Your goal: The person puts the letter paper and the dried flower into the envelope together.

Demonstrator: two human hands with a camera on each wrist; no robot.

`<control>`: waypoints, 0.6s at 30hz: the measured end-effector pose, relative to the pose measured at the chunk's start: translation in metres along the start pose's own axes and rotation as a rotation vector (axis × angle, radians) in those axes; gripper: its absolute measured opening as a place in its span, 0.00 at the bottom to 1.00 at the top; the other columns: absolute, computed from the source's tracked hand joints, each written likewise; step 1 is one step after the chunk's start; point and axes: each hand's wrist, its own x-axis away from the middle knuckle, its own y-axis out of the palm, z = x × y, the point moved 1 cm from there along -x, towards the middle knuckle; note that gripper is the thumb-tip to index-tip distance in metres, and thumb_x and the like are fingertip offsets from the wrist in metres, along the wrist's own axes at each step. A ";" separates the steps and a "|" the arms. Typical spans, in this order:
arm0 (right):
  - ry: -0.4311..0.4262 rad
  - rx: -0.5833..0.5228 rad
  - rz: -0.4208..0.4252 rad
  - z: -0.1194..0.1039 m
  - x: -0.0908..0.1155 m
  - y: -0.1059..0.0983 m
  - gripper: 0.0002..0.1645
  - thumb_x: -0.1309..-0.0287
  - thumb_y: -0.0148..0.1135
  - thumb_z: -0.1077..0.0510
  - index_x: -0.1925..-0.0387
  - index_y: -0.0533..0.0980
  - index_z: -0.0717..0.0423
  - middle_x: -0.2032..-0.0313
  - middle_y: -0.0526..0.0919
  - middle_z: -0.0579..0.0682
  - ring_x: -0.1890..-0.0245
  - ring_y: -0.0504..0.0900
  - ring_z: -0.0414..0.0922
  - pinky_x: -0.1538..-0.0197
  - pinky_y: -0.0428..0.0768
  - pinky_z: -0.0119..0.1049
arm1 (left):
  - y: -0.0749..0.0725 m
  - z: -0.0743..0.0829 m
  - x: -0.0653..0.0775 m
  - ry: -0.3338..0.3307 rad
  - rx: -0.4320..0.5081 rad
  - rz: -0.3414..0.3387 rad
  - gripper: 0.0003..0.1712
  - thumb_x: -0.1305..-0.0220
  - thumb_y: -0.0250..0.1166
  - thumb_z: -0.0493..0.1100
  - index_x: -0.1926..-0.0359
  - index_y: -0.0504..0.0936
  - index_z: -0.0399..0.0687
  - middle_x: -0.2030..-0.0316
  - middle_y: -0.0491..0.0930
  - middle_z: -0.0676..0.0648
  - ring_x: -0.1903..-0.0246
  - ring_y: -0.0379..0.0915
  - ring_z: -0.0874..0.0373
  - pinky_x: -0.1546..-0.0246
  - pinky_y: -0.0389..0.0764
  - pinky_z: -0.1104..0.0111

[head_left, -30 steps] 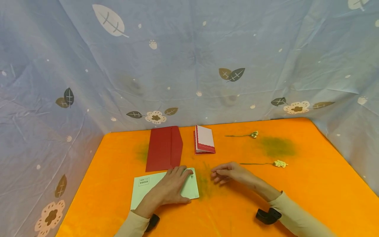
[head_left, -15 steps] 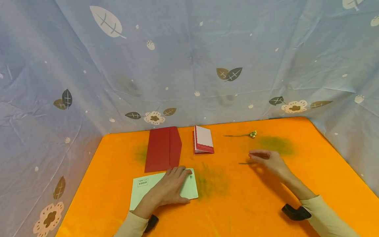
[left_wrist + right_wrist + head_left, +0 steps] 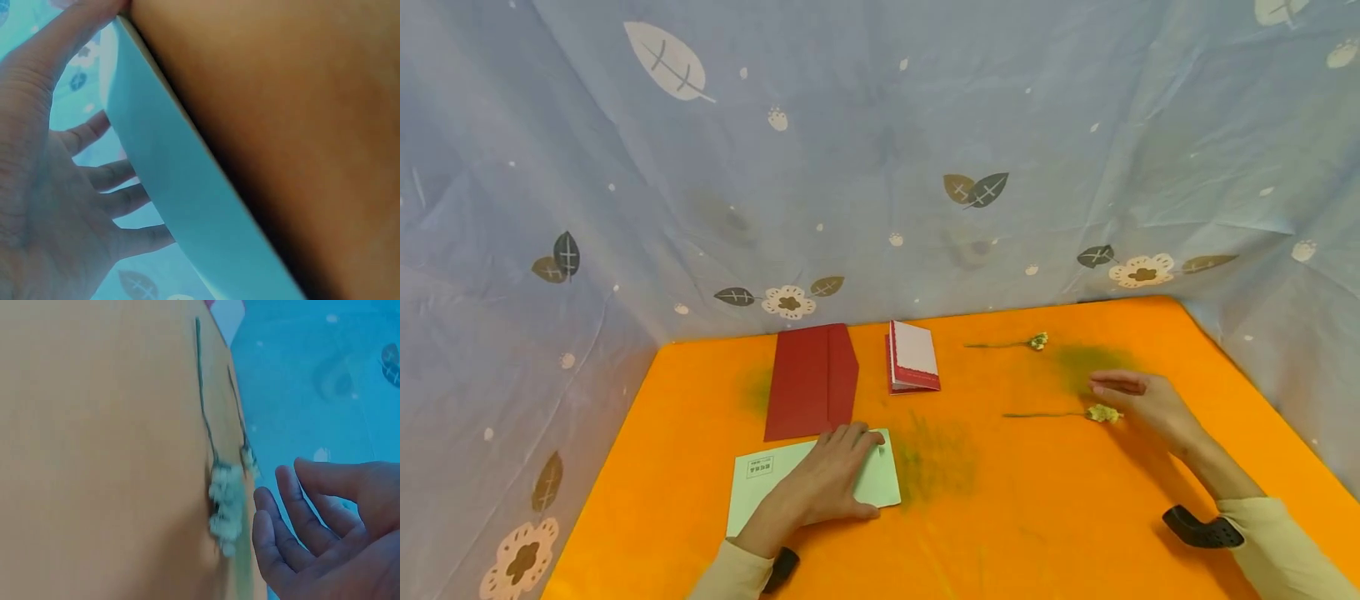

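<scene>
My left hand [image 3: 827,479] rests over a pale green envelope [image 3: 880,483] with printed characters, its fingers spread toward the far edge and its thumb at the near edge. The left wrist view shows the hand [image 3: 56,194] with fingertips along one edge of the envelope [image 3: 181,169]. On the right, my right hand [image 3: 1157,412] hovers beside the head of a dried yellow flower [image 3: 1103,413] lying on the table. Nothing shows between its loosely bent fingers in the right wrist view, where the flower [image 3: 225,506] lies apart from them.
A red envelope [image 3: 808,383] with its flap out lies behind the green one. To its right stands a partly folded red and white card [image 3: 915,358]. A second flower stem [image 3: 1037,341] lies farther back on the orange tabletop [image 3: 985,542]. Patterned cloth [image 3: 850,167] hangs behind.
My right hand has moved rightward from the middle of the table, passing over the nearer flower, to beside its head. The left hand stays on the green envelope.
</scene>
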 end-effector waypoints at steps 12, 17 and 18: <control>0.030 0.150 -0.120 0.014 0.003 -0.008 0.33 0.41 0.68 0.56 0.43 0.72 0.76 0.49 0.80 0.69 0.64 0.81 0.34 0.65 0.80 0.32 | -0.001 0.001 0.000 -0.013 -0.002 -0.023 0.52 0.56 0.74 0.69 0.35 0.63 0.52 0.38 0.65 0.44 0.42 0.63 0.50 0.40 0.67 0.51; -0.032 0.275 -0.116 0.010 -0.002 -0.001 0.32 0.51 0.75 0.57 0.48 0.77 0.73 0.55 0.83 0.65 0.64 0.78 0.42 0.66 0.77 0.30 | -0.002 0.001 0.000 -0.020 0.002 -0.021 0.53 0.56 0.74 0.69 0.35 0.63 0.52 0.38 0.65 0.44 0.42 0.64 0.49 0.40 0.67 0.51; -0.044 0.298 -0.115 0.009 -0.003 -0.001 0.31 0.51 0.76 0.57 0.50 0.77 0.73 0.57 0.83 0.63 0.65 0.77 0.42 0.66 0.76 0.30 | -0.002 0.001 0.000 -0.021 0.005 -0.020 0.52 0.56 0.74 0.69 0.35 0.63 0.52 0.38 0.65 0.44 0.42 0.64 0.49 0.40 0.67 0.50</control>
